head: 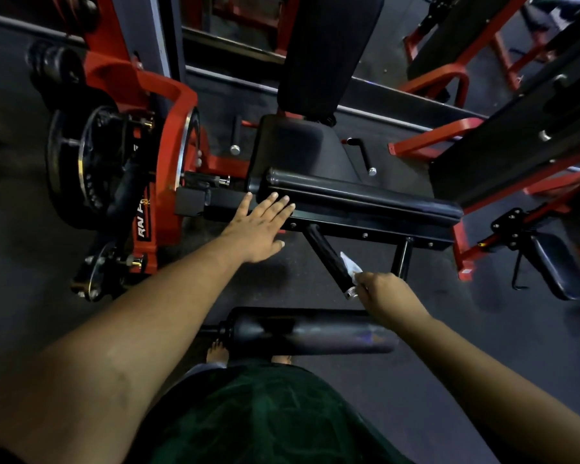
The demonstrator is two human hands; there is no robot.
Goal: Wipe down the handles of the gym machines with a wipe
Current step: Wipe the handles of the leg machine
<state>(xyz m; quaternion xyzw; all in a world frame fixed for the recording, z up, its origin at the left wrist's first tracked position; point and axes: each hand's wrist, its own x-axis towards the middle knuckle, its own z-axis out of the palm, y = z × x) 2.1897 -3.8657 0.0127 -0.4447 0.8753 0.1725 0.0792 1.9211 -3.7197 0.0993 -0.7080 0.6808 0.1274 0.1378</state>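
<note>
Hands: my left hand (260, 226) lies flat with fingers spread against the front bar of the leg machine, just below the long black pad (362, 195), bracing and holding nothing. My right hand (380, 294) is curled round the white wipe (349, 264), pinching it against the lower end of the black handle (329, 257) that slopes down from the frame toward me. The wipe sits on the right side of the handle, close to its metal end cap; only a small corner of it shows, the rest being hidden inside the hand.

Risks, as I judge them: the wipe covers one side of the grip only, so a straight stroke would leave the far side and the upper length near the frame untouched. The wipe is held near the tip, so a pull toward me could slide it off the end. The roller pad (302, 329) lies just before my bare feet (218, 351); leaning harder on the left hand could swing the arm and shift it.
</note>
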